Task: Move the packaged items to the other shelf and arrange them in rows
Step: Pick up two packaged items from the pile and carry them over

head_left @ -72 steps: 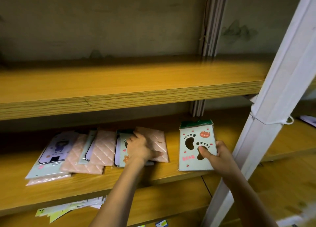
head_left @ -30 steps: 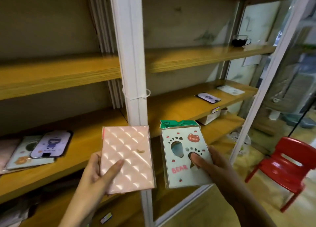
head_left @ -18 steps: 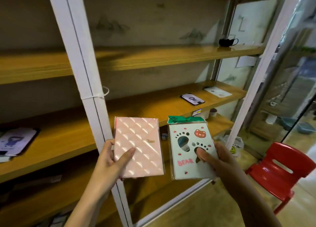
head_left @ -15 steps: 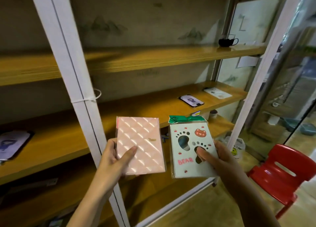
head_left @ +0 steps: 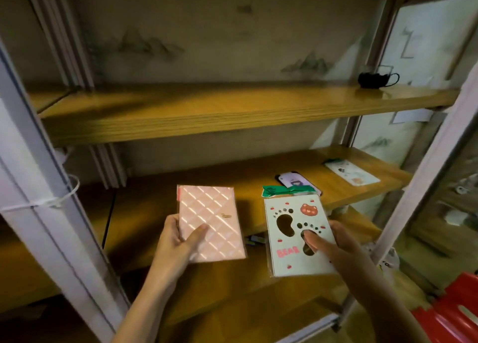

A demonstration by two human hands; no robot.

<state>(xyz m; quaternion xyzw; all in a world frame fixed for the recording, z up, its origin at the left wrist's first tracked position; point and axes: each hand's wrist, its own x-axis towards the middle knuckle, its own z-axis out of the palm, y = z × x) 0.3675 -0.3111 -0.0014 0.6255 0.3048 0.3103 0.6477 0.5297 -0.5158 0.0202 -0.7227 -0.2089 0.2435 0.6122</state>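
- The left hand [head_left: 178, 242] is holding the pink quilted package [head_left: 212, 229] at its 7 o'clock corner. The thumb is lying across the front face, and the other fingers [head_left: 171, 223] are curling round the left edge.
- The right hand [head_left: 338, 247] is holding the bear package [head_left: 289, 242] from its 4 o'clock side. The thumb is pressing on the front at the lower paw-print cut-out, and the other fingers are hiding behind the pack.
- Both packages are hanging in the air, faces toward the camera, in front of the middle shelf [head_left: 196, 185].
- The bear package is sitting at 3 o'clock of the pink quilted package, near it but apart. Its green header is pointing to 12 o'clock.
- A purple-printed package [head_left: 293, 181] is lying flat on the middle shelf, at 12 o'clock of the bear package.
- A pale package [head_left: 353, 173] is lying flat on the same shelf at 2 o'clock, apart from the purple-printed package.
- The upper shelf [head_left: 207, 110] is carrying a black cup [head_left: 372, 80] at its 3 o'clock end.
- A white upright [head_left: 51, 226] with a cable tie [head_left: 60, 200] round it is standing at 9 o'clock of the left hand.
- A red chair [head_left: 455, 314] is showing at the 4 o'clock corner of the view.
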